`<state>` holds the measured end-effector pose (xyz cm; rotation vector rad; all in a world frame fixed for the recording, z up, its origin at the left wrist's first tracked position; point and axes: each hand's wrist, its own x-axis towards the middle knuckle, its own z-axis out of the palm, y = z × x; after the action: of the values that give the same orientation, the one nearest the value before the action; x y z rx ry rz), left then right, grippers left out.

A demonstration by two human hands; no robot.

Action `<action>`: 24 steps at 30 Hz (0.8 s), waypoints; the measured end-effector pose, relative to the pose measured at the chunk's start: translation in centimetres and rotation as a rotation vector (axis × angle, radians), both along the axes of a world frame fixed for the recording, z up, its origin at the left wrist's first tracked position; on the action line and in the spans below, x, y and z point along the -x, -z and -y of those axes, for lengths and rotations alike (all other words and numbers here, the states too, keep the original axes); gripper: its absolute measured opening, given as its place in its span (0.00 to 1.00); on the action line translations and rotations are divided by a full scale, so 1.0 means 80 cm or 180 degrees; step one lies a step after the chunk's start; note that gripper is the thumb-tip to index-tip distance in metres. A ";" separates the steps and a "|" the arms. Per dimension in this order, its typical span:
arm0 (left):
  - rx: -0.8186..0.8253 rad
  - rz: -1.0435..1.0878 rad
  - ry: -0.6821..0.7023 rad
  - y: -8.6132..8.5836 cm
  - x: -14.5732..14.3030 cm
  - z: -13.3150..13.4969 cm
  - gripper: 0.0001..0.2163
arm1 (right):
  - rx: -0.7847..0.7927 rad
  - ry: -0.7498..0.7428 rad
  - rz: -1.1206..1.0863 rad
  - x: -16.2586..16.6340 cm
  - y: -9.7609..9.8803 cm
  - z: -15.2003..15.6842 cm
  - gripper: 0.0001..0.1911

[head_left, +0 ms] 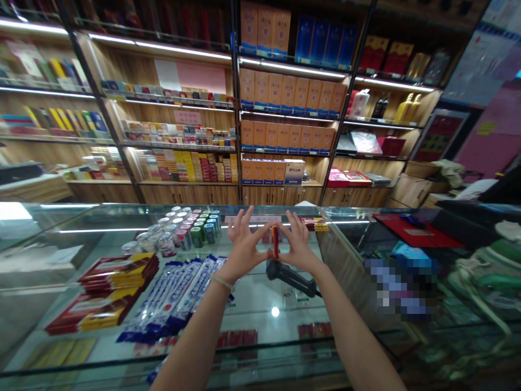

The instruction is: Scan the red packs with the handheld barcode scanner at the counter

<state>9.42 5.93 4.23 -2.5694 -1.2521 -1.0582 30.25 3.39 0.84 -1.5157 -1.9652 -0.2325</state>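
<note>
My left hand (246, 247) and my right hand (300, 247) meet above the glass counter (260, 304). Between their thumbs and index fingertips they pinch a thin red and gold packet (275, 243), upright with a narrow side facing me. The other fingers of both hands are spread upward. Just under the packet lies a black handheld barcode scanner (295, 279), its handle pointing right. Left of my wrist are several blue and white long packets (175, 296). A small pile of red and yellow packs (317, 224) sits behind my right hand.
Red and yellow chocolate-like packs (118, 271) are stacked on the counter's left, with several small capped bottles (199, 233) behind. Past the counter stand lit shelves with orange boxes (288, 92) and cigarette-like packs (195, 165). A red mat (419, 231) lies at the right.
</note>
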 end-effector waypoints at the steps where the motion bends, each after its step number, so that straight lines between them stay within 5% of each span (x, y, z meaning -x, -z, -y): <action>1: 0.0001 -0.0030 0.0070 0.002 -0.001 0.000 0.34 | -0.0016 -0.0044 -0.0001 0.001 0.001 -0.001 0.45; 11: -0.0133 0.0115 0.0483 0.011 0.009 -0.017 0.35 | -0.0240 -0.0093 -0.0332 -0.005 -0.008 0.000 0.40; 19: 0.0068 0.0199 0.0336 0.020 0.015 -0.031 0.39 | -0.0327 0.0075 -0.0186 -0.009 -0.013 0.003 0.37; 24: 0.0014 0.0504 0.0013 0.019 0.017 -0.039 0.56 | -0.0446 0.0305 -0.0056 -0.018 -0.016 0.003 0.35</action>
<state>8.10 9.03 2.70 -2.5350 -1.2844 -1.2834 31.66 3.18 2.13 -1.5169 -1.8247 -0.3880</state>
